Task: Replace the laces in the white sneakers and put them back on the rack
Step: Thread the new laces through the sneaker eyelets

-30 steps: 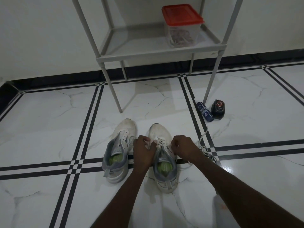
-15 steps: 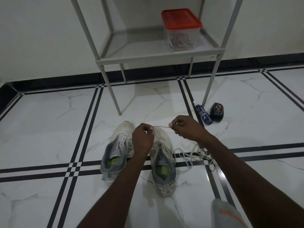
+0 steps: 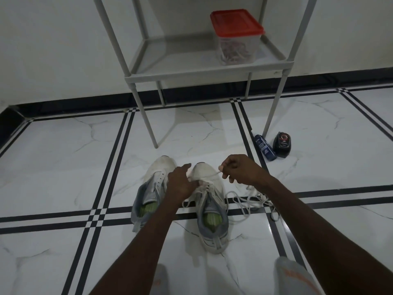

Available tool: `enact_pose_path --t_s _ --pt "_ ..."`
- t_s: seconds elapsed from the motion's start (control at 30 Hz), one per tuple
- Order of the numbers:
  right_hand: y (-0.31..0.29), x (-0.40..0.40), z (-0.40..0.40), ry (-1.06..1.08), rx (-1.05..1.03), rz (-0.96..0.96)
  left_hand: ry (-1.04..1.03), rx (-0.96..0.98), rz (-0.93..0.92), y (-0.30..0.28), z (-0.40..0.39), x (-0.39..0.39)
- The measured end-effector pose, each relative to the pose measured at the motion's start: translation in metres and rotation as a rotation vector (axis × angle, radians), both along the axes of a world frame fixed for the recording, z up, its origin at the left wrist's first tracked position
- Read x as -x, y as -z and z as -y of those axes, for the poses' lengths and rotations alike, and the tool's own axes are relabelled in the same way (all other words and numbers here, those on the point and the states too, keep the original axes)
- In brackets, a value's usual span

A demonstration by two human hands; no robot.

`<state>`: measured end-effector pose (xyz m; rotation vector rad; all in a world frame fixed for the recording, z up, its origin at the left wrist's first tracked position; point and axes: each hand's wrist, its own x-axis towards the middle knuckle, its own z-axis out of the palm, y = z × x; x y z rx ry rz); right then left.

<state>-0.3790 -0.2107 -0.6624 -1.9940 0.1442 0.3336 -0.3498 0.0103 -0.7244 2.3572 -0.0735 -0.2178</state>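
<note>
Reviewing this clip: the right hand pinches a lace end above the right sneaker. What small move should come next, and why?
Probably keep drawing the white lace up and to the right through the eyelets. The right hand pinches its end, which runs taut down to the right white sneaker; the left hand rests on that shoe's front, steadying it. Loose lace lies on the marble floor beside it.

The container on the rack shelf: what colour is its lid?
Red. The lid tops a clear container on the rack, plain in the head view.
</note>
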Motion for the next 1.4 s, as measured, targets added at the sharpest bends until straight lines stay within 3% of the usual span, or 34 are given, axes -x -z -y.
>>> enact_pose_path --t_s 0.1,0.2,0.33,0.4,0.53,0.63,0.8,0.93,1.03,1.23,1.4 --pt "0.002 0.000 -0.006 0.005 0.015 -0.003 0.236 0.202 0.008 -0.013 0.013 0.011" --pt "0.003 0.000 -0.012 -0.003 0.042 -0.006 0.262 0.276 0.057 -0.025 0.023 0.011" --pt "0.006 0.001 -0.006 0.012 0.061 -0.016 -0.161 0.077 0.138 -0.012 0.004 -0.005" --pt "0.007 0.002 -0.003 0.007 0.055 -0.023 -0.235 -0.003 0.162 -0.003 -0.009 -0.007" --pt "0.009 0.004 -0.007 -0.016 0.015 -0.025 0.172 0.218 0.157 -0.007 0.005 0.007" --pt "0.009 0.003 -0.013 -0.032 0.022 -0.028 0.341 0.174 0.139 -0.012 0.022 0.012" --pt "0.013 0.005 -0.009 -0.005 0.010 -0.036 0.065 0.182 0.165 -0.010 0.014 0.005" --pt "0.013 0.006 -0.011 -0.009 -0.014 -0.041 0.260 0.292 0.041 -0.017 0.021 0.013" --pt "0.012 0.006 -0.014 -0.006 -0.016 -0.045 0.259 0.263 -0.023 -0.015 0.024 0.015" --pt "-0.001 0.004 -0.011 -0.062 -0.083 -0.024 -0.113 0.238 0.068 -0.015 0.007 0.000" --pt "-0.029 0.004 -0.019 -0.207 -0.190 -0.061 -0.221 0.186 0.030 -0.005 -0.009 -0.006"
